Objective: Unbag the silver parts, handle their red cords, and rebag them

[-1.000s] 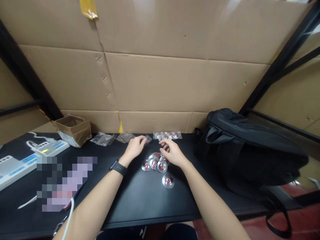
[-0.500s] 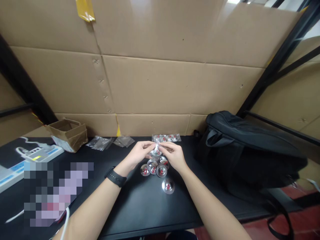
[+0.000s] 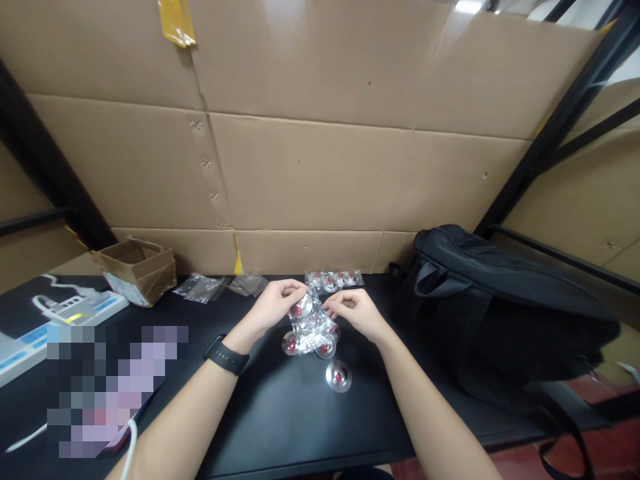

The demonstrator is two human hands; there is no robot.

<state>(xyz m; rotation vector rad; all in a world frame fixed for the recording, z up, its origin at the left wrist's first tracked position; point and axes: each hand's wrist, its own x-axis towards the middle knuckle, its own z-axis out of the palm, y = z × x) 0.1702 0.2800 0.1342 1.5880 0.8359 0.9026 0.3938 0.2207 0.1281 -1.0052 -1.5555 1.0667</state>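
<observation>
My left hand point(image 3: 277, 308) is closed on a shiny silver disc point(image 3: 303, 308) with a red centre, gripping it by its edge. A crinkled clear plastic bag point(image 3: 311, 332) hangs between my hands, over several similar discs. My right hand point(image 3: 356, 315) is closed, its fingertips pinched at the bag's right edge; the exact contact is hard to see. Beneath the bag, one disc point(image 3: 289, 344) shows at the left and another disc point(image 3: 326, 348) at the right. A separate disc point(image 3: 339, 377) lies nearer to me on the black table point(image 3: 280, 427).
Behind my hands lies a clear pack of discs point(image 3: 334, 280). Flat clear bags point(image 3: 200, 288) lie back left beside an open cardboard box point(image 3: 137, 270). A power strip point(image 3: 75, 313) sits at the left, a black bag point(image 3: 500, 307) at the right. Cardboard walls point(image 3: 300, 167) the back.
My hands have moved apart slightly, and the clear plastic bag now spreads down over the discs. The silver disc has come into clearer view in my left hand.
</observation>
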